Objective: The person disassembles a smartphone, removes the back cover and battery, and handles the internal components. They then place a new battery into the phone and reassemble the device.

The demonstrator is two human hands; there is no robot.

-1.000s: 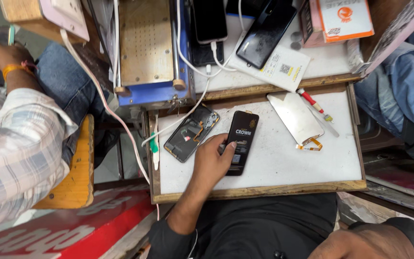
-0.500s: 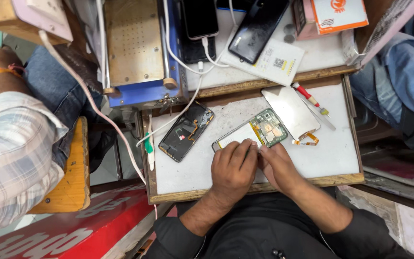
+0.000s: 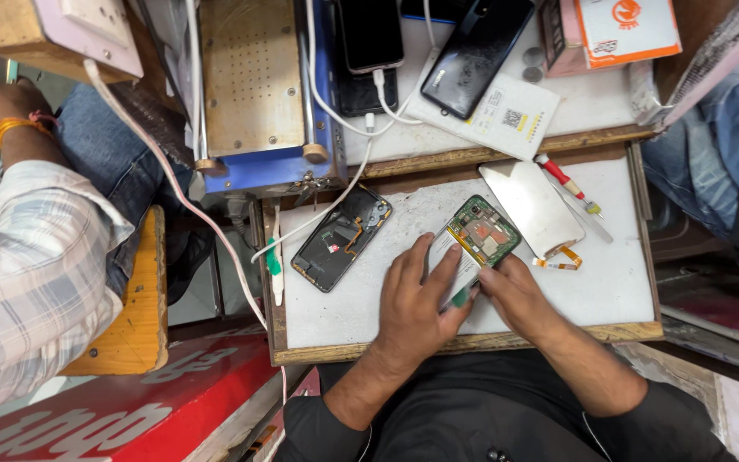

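Green-boarded opened phone [image 3: 478, 242] lies seemingly pinned under both hands' fingertips.

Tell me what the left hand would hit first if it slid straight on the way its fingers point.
The left hand points up and right along the opened phone. Straight on, it would likely first meet the white cover beyond it, though height is hard to judge.

My left hand [image 3: 416, 299] covers the lower half of the opened green-boarded phone [image 3: 476, 244], so I can't see its bottom end. Beyond that phone, the dark glossy handset [image 3: 477, 53] and orange-and-white carton [image 3: 626, 30] are cropped by the top edge.
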